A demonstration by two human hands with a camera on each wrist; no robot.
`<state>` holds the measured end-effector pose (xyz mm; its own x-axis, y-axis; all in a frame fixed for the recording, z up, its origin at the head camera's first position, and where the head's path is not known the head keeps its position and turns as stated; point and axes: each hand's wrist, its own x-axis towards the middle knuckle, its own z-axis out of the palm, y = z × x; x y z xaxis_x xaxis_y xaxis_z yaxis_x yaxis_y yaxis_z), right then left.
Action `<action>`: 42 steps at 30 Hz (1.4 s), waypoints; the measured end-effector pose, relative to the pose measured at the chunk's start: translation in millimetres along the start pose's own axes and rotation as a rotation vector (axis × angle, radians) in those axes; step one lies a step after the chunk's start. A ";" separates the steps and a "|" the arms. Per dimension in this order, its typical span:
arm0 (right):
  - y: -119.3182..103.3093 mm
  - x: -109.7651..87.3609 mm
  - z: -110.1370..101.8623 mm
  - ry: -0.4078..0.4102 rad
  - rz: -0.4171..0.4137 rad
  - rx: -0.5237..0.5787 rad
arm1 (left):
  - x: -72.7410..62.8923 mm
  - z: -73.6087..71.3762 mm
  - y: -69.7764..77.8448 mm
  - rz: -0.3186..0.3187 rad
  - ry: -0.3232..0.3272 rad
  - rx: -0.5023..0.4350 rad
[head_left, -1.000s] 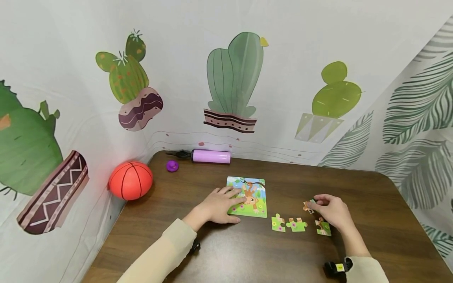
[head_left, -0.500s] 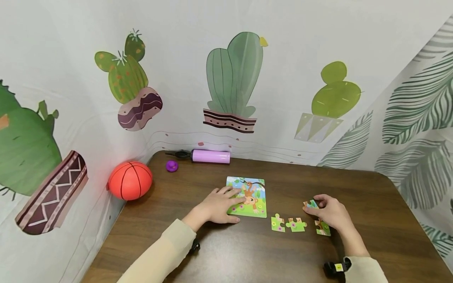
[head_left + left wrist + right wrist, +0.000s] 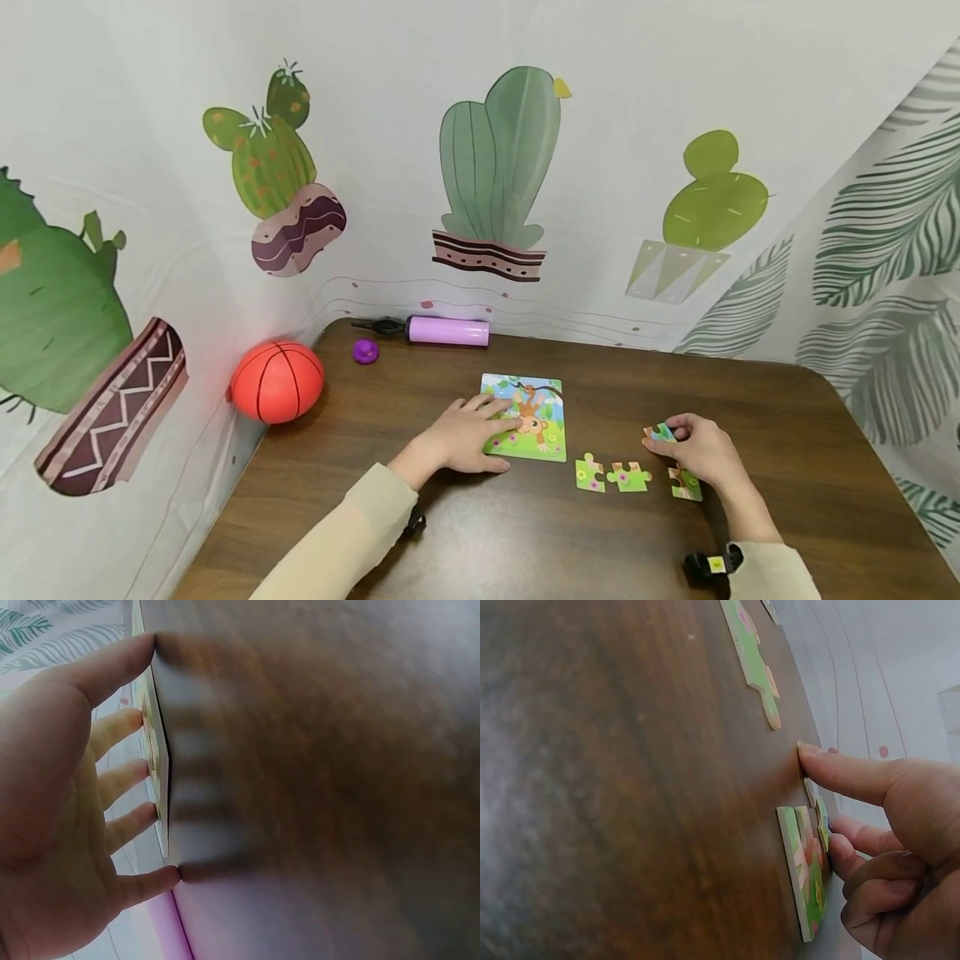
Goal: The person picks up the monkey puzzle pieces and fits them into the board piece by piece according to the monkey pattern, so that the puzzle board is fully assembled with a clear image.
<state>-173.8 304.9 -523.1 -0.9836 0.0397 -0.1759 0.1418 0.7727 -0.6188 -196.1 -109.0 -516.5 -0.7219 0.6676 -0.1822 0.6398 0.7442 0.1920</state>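
Observation:
My left hand [image 3: 468, 435] lies with fingers spread over the left part of a monkey picture board [image 3: 547, 448]. In the left wrist view its fingers [image 3: 127, 776] are straight, three tips on the board and the thumb by its edge. To the right, my right hand [image 3: 701, 450] holds a blue, green and brown jigsaw piece [image 3: 662, 432] between thumb and fingers, low at the table; the hand partly covers it. Nearer me lies another jigsaw piece [image 3: 686, 485], green and brown. Two more pieces, a left one [image 3: 589, 475] and a middle one [image 3: 630, 477], lie beside the board.
A purple hand pump [image 3: 448, 331] and a small purple object [image 3: 365, 351] are at the back left of the brown table [image 3: 525, 533]. A red ball [image 3: 277, 382] with black lines sits by the left edge. A cactus-print cloth [image 3: 600, 167] hangs behind.
My right thumb has slid from the top of the jigsaw piece to its near side, so more of its blue and green part shows. The left hand stays on the board.

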 end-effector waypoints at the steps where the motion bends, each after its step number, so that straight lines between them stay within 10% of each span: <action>1: 0.3 0.0 0.1 0.002 -0.001 0.004 | 0.5 -0.4 0.7 -0.001 0.000 0.001; 42: 2.8 -4.5 2.9 0.226 -0.065 0.148 | 13.4 3.8 2.0 -0.032 0.038 0.061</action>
<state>-168.7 305.0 -526.3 -0.9887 0.1460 0.0330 0.0756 0.6776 -0.7315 -203.6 -98.5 -522.3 -0.7512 0.6426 -0.1505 0.6298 0.7662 0.1277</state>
